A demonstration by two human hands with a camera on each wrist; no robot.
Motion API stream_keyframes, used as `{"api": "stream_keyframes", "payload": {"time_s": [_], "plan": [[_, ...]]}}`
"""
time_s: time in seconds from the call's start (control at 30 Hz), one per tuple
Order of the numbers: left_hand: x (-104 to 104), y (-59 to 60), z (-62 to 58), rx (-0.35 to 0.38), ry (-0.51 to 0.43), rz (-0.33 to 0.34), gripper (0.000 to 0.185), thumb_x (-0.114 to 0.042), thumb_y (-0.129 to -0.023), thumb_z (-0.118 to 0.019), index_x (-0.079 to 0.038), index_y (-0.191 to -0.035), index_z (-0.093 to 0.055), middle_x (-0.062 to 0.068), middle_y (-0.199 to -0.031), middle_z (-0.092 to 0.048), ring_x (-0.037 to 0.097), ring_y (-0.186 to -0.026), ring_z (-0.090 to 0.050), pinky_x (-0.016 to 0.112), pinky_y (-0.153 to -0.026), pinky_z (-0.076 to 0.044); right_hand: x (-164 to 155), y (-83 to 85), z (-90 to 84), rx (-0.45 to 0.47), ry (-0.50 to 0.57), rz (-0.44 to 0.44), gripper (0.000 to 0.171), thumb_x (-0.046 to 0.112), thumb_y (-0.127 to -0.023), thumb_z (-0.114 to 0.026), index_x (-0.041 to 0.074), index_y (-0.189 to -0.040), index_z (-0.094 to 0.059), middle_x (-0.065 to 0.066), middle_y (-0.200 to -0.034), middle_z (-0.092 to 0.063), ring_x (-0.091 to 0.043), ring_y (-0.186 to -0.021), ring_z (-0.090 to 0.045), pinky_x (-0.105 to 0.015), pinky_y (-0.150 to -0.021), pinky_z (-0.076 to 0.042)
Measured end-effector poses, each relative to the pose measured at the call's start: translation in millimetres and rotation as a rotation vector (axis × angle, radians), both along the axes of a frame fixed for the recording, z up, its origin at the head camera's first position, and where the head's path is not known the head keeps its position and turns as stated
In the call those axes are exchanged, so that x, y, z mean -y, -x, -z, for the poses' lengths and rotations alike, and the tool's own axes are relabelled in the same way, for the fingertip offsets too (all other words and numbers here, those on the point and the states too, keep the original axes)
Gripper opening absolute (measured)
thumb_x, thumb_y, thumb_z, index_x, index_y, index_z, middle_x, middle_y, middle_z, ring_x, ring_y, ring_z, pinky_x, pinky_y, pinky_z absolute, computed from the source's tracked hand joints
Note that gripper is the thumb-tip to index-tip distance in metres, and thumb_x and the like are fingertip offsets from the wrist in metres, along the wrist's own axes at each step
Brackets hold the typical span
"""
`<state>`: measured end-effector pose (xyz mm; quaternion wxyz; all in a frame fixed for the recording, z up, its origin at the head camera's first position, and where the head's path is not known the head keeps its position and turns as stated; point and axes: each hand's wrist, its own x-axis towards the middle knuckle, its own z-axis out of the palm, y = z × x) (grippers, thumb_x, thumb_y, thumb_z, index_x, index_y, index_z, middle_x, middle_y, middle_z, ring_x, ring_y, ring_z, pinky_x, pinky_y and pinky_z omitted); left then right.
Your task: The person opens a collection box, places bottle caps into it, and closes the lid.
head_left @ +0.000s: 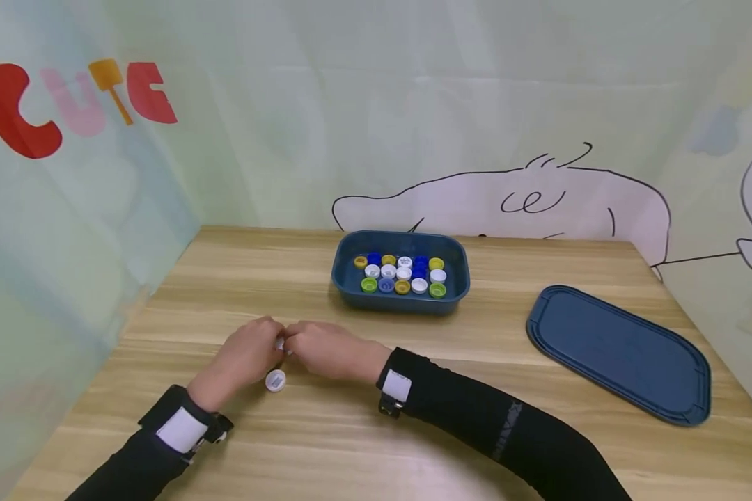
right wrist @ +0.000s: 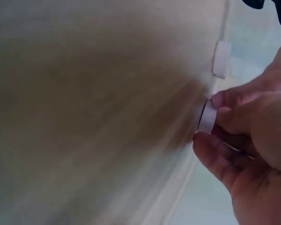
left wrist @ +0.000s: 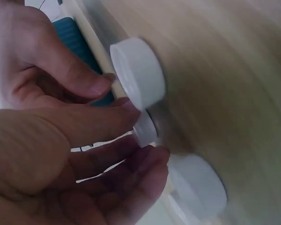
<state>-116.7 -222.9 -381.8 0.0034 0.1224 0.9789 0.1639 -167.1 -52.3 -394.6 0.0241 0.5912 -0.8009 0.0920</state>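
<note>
Head: left hand (head_left: 246,358) and right hand (head_left: 326,350) meet near the tabletop's front-left, pinching white caps (head_left: 280,344); a spare cap (head_left: 276,380) lies beside them.

Left wrist: fingertips (left wrist: 126,110) pinch small, rigid, light caps (left wrist: 138,72) (probably slippery; take by rim).

Right wrist: thumb and finger (right wrist: 220,99) nip a cap (right wrist: 207,117) edge-on.

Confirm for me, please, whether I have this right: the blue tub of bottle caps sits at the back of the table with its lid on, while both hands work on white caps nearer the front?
Not quite: the blue tub is open. Its lid lies flat on the table to the right, as the head view shows. The rest holds: left hand and right hand meet over white caps nearer the front.
</note>
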Motion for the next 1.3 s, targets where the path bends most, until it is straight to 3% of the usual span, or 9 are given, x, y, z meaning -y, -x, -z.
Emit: {"api": "stream_keyframes", "payload": {"time_s": [0.2,0.43,0.63,0.77,0.9,0.97,1.13,1.3], "plan": [[-8.6,-0.7,-2.0,0.058,-0.116,0.068,0.014,0.007,-0.079,-0.071,-0.005,-0.075,-0.063,0.004,-0.073,-0.053,0.017,-0.067,-0.049,0.034,-0.060,-0.045,-1.6,-3.3,1.2,0.019,0.009,-0.009,0.014,0.004,-0.099,-0.066,0.012,-0.099,-0.078,0.001,-0.100,-0.070,-0.007,-0.088,-0.064,-0.019,-0.079,-0.050],[-21.7,3.9,-9.7,0.100,-0.099,0.180,0.021,0.005,-0.072,-0.077,-0.010,-0.070,-0.062,-0.002,-0.068,-0.052,0.013,-0.064,-0.048,0.031,-0.058,-0.046,-13.2,-10.8,-5.8,0.076,-0.041,0.018,0.014,0.002,-0.098,-0.065,0.010,-0.094,-0.075,0.002,-0.085,-0.068,-0.003,-0.071,-0.052,-0.016,-0.064,-0.045],[-33.2,1.8,-11.7,0.135,-0.139,0.239,0.022,-0.001,-0.072,-0.080,-0.010,-0.071,-0.060,-0.002,-0.069,-0.051,0.014,-0.064,-0.045,0.030,-0.059,-0.044,-28.3,-15.6,-10.4,0.111,-0.081,0.028,0.014,0.002,-0.099,-0.065,0.010,-0.095,-0.075,0.003,-0.082,-0.066,-0.003,-0.069,-0.050,-0.014,-0.063,-0.042],[-41.4,-2.1,-21.0,0.129,-0.149,0.236,0.018,0.000,-0.072,-0.076,-0.010,-0.072,-0.061,0.001,-0.070,-0.050,0.015,-0.065,-0.045,0.031,-0.059,-0.042,-41.7,-17.3,-18.9,0.112,-0.048,0.000,0.016,0.002,-0.100,-0.065,0.010,-0.101,-0.078,0.002,-0.091,-0.069,0.000,-0.076,-0.055,-0.009,-0.069,-0.044],[-50.3,-1.1,-39.3,0.146,-0.170,0.207,0.014,0.005,-0.073,-0.069,-0.008,-0.074,-0.064,0.002,-0.070,-0.051,0.015,-0.065,-0.046,0.030,-0.059,-0.042,-54.6,-14.9,-31.5,0.180,0.029,0.016,0.017,-0.002,-0.099,-0.065,0.007,-0.107,-0.077,-0.002,-0.101,-0.070,-0.003,-0.087,-0.061,-0.007,-0.077,-0.046],[-54.2,3.2,-48.8,0.146,-0.174,0.207,0.013,0.006,-0.075,-0.067,-0.007,-0.076,-0.064,0.001,-0.070,-0.051,0.015,-0.064,-0.046,0.029,-0.058,-0.040,-60.5,-12.1,-39.3,0.201,0.073,0.041,0.016,-0.002,-0.099,-0.066,0.005,-0.108,-0.076,-0.004,-0.103,-0.070,-0.006,-0.091,-0.062,-0.009,-0.081,-0.047],[-65.8,23.2,-71.1,0.114,-0.192,0.190,0.009,0.005,-0.084,-0.068,0.001,-0.092,-0.069,0.005,-0.077,-0.052,0.020,-0.073,-0.048,0.031,-0.063,-0.040,-77.1,0.6,-61.5,0.148,0.185,0.115,0.012,-0.001,-0.098,-0.067,0.003,-0.106,-0.076,-0.006,-0.104,-0.068,-0.011,-0.093,-0.063,-0.015,-0.083,-0.051],[-80.5,51.4,-85.2,-0.041,-0.210,0.157,0.014,0.004,-0.087,-0.070,0.005,-0.101,-0.073,0.010,-0.081,-0.060,0.026,-0.081,-0.053,0.036,-0.070,-0.043,-91.1,26.0,-73.3,0.106,0.340,0.188,0.010,-0.003,-0.096,-0.069,0.000,-0.103,-0.076,-0.008,-0.102,-0.062,-0.015,-0.091,-0.062,-0.016,-0.080,-0.052]]}}
